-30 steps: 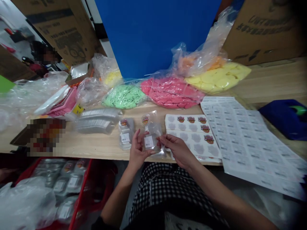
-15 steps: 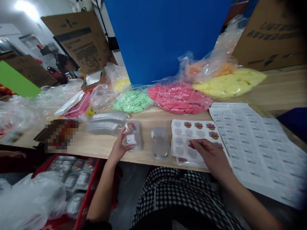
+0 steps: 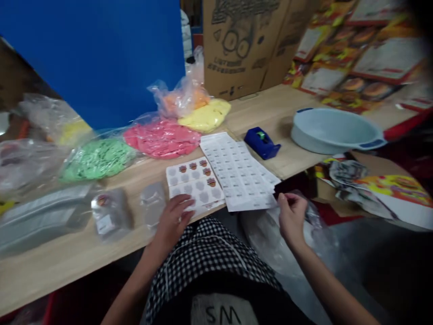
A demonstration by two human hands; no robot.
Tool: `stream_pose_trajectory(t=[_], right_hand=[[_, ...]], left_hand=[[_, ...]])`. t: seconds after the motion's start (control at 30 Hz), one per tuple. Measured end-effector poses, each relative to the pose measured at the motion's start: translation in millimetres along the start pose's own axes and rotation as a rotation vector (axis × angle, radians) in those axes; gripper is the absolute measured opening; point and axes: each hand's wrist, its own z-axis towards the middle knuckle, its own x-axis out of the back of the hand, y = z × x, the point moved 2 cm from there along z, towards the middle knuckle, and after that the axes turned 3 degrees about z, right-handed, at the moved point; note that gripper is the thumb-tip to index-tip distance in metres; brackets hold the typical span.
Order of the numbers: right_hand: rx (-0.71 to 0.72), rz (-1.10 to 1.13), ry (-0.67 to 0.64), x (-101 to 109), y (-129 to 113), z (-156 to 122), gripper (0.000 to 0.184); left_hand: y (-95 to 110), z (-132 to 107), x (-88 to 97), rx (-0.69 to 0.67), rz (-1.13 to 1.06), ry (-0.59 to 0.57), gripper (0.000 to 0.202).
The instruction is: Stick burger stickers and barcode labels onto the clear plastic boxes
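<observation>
My left hand [image 3: 174,219] lies with fingers spread on the near edge of a sheet of round cartoon stickers [image 3: 196,180]. Left of it are an empty clear plastic pack [image 3: 152,207] and a clear pack bearing a sticker and a white label [image 3: 108,214]. My right hand [image 3: 291,216] is below the table's front edge, beside the corner of a sheet of small white labels [image 3: 237,169]. Its fingers are curled in a pinch over a crumpled clear plastic bag [image 3: 304,246]; what they pinch is unclear.
Bags of green [image 3: 98,158], pink [image 3: 162,137], yellow [image 3: 206,115] and orange [image 3: 182,99] pieces lie before a blue board [image 3: 98,58]. A stack of clear packs [image 3: 40,216] sits far left. A blue tape dispenser [image 3: 262,142], pale basin [image 3: 333,131] and cardboard box [image 3: 243,40] are right.
The view has swung right. My left hand left the labelled pack and came onto the sticker sheet. My right hand left the sticker sheet and dropped below the table edge to the plastic bag.
</observation>
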Motion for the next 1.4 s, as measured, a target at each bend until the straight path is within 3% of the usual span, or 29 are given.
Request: stream_pose_trajectory(t=[0.1,0.17,0.23,0.37,0.5,0.63,0.8,1.13,1.4], right_hand=[[-0.232,0.046,-0.002,13.9,21.3,-5.7,0.04],[-0.427,0.141,-0.119,14.8,24.5,-10.5,0.04],[-0.52,0.243,-0.207,14.7,19.8,-12.1,0.039],[-0.469,0.348,-0.267,18.4,3.3,-5.8,0.037],[-0.491,0.383,-0.285,23.0,-4.6,-2.7,0.035],[-0.451,0.398,-0.316,23.7,-7.1,-5.1,0.032],[-0.369,0.413,-0.309,21.8,-11.0,-5.5,0.026],[-0.13,0.134,-0.363,24.0,-18.3,-5.7,0.032],[-0.153,0.123,-0.348,21.3,-13.0,-5.7,0.032]], left_hand=[[40.3,39.9,-69.0,-0.197,-0.105,-0.182,0.019],[62.6,62.7,-106.5,-0.265,-0.084,-0.308,0.018],[80.2,82.0,-136.0,-0.312,-0.025,-0.419,0.019],[99.6,107.1,-176.8,-0.426,0.109,-0.563,0.022],[102.1,113.4,-201.7,-0.49,0.146,-0.598,0.023],[102.4,109.3,-213.1,-0.518,0.159,-0.619,0.02],[108.3,105.5,-213.5,-0.515,0.182,-0.652,0.018],[119.2,112.2,-211.1,-0.427,0.232,-0.708,0.024],[113.5,118.4,-204.8,-0.32,0.182,-0.638,0.02]])
